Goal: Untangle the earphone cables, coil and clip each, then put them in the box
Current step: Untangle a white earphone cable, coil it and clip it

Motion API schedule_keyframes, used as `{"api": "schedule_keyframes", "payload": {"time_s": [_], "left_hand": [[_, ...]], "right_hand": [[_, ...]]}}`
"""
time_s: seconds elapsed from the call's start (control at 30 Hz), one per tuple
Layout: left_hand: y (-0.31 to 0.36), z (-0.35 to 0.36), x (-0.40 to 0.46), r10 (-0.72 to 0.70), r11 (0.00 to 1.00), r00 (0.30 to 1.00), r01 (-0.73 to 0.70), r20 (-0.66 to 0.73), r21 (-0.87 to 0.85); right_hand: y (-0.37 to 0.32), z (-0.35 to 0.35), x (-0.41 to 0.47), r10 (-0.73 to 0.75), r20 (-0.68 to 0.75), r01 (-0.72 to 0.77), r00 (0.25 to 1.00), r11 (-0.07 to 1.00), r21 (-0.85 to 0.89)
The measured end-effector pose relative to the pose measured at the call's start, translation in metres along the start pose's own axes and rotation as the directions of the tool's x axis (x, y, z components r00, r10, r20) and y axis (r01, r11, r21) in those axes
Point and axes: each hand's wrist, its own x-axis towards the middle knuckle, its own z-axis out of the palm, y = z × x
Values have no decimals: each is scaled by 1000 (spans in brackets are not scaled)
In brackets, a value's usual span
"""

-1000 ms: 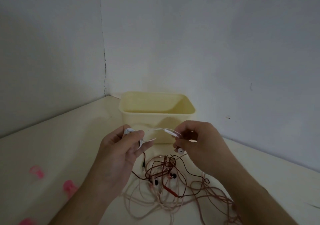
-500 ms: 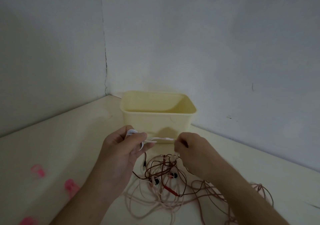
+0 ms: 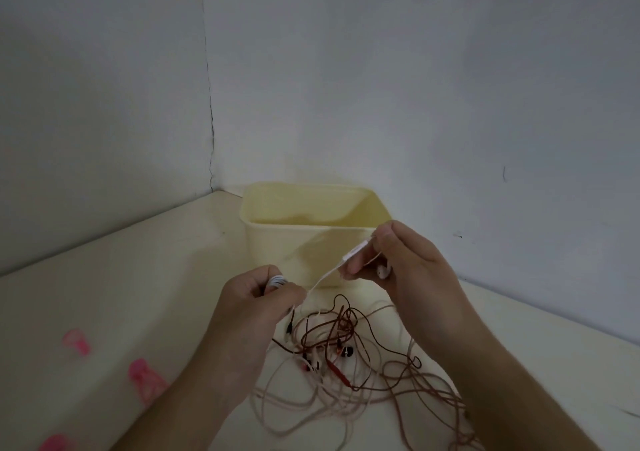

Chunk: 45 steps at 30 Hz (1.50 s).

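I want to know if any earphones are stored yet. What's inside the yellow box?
The yellow box is open on top. Only bare upper inner walls show, no cable or clip. Its near wall hides the floor, so whether anything lies at the bottom cannot be told.

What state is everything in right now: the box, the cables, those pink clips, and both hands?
Box: open, upright, looks empty.
White earphone cable: partly coiled, stretched between both hands.
Brown and pink cables: tangled on table.
Pink clips: lying unused.
Left hand: grips the coil.
Right hand: pinches the cable.
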Motion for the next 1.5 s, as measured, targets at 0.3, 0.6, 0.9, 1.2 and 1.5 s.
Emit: {"api": "schedule_keyframes", "payload": {"time_s": [0.3, 0.6, 0.9, 1.2, 1.5], "left_hand": [[21, 4, -8, -14, 963, 999, 27, 53, -268], [26, 3, -9, -10, 894, 984, 89, 180, -439], [24, 2, -12, 4, 910, 957, 116, 288, -398], [29, 4, -14, -21, 919, 968, 118, 251, -376], [34, 1, -13, -22, 907, 982, 99, 189, -409]], "right_hand": [[-9, -10, -1, 16, 42, -8, 999, 986, -169], [-6, -19, 1, 235, 196, 31, 952, 564, -825], [-3, 24, -15, -67, 307, 216, 949, 848, -484], [-13, 13, -12, 60, 152, -36, 987, 987, -154], [-14, -10, -1, 47, 75, -18, 996, 935, -353]]}}
